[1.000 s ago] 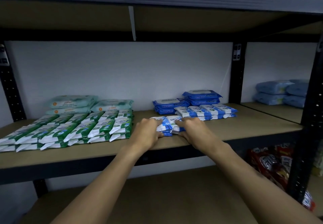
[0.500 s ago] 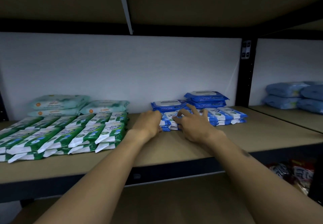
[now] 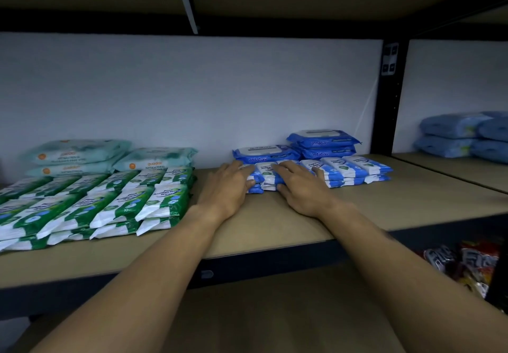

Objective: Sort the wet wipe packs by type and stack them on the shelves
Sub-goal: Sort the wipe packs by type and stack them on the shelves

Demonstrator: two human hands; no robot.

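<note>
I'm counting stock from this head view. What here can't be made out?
Head view:
- small blue packs: pile covered by the left hand and right hand, count hidden.
- green packs: rows cut off by the left edge.
- pale blue packs: cut by the right edge, print blurred.
- snack bags: too dim and blurred to identify.

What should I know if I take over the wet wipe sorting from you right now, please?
Left hand grips the left end of the small blue stack; right hand presses flat on its top.
It sits on the shelf before the antabax packs, beside the blue row.
Done: green packs and teal packs grouped at left.
Left: butt the stack against the row, then let go.
</note>
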